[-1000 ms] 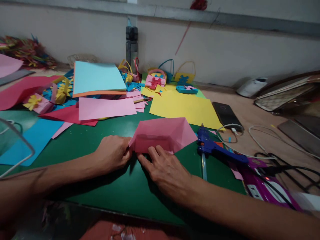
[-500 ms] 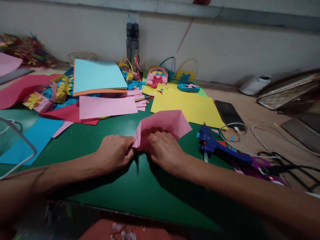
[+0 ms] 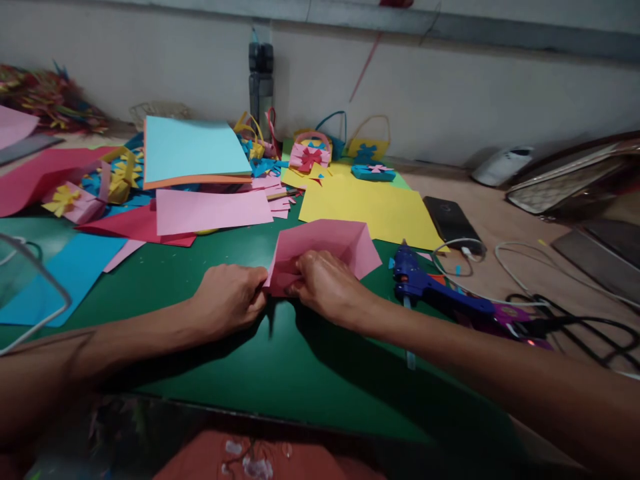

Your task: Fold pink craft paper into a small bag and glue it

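A folded pink paper [image 3: 320, 233] stands on the green tabletop, its creased walls rising at the back and right. My left hand [image 3: 233, 293] is closed, pinching the paper's left edge between thumb and fingers. Inside the fold, my right hand [image 3: 327, 283] has its fingers bent and the thumb low against the near edge of the same paper. The right fingertips are partly hidden. To the right lies a blue glue gun [image 3: 435, 287] with a glue stick poking out of it.
Pale blue sheets [image 3: 195, 150], a pink strip [image 3: 215, 210] and a yellow sheet [image 3: 370, 207] lie behind the hands. Small paper bags [image 3: 310, 157] with bows stand by the wall. A phone [image 3: 451, 221], white cable [image 3: 510, 263] and black cord [image 3: 590, 327] are on the right.
My right hand has shifted slightly, its fingers less curled over and its thumb now showing near the paper's lower edge. The left hand keeps its pinch; the view has shifted slightly.
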`<state>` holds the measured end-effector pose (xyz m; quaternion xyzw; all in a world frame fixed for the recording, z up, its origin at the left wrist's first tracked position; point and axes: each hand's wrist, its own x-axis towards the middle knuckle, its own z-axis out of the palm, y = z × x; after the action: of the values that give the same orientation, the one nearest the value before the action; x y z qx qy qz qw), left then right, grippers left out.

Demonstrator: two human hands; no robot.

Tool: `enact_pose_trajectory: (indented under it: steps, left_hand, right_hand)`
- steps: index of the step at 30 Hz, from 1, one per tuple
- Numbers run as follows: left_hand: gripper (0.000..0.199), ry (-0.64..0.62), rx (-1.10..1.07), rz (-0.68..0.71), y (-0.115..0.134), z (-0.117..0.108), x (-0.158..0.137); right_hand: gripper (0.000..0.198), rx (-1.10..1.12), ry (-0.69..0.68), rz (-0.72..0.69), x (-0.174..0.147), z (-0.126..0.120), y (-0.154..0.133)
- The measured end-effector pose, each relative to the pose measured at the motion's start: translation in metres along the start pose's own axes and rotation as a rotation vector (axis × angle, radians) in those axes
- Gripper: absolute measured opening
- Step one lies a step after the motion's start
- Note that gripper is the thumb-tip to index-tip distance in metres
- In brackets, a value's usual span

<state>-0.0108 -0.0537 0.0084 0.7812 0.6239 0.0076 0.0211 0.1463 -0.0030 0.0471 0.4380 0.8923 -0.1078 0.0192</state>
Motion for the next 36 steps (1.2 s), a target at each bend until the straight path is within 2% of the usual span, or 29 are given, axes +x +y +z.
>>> enact_pose_trajectory:
  steps: [21, 31, 36]
  left_hand:
    - [0.025, 0.047, -0.027, 0.002, 0.001, 0.000, -0.001]
    - [0.024, -0.013, -0.024, -0.012, 0.001, -0.003, 0.002]
    - [0.031, -0.005, 0.045, 0.037, 0.008, -0.009, -0.021]
  right_hand:
    - [0.015, -0.086, 0.012, 0.018, 0.004, 0.008, -0.001]
    - [0.013, -0.114, 0.006, 0.039, 0.003, 0.008, -0.005]
    - [0.016, -0.123, 0.002, 0.012, 0.003, 0.007, -0.005]
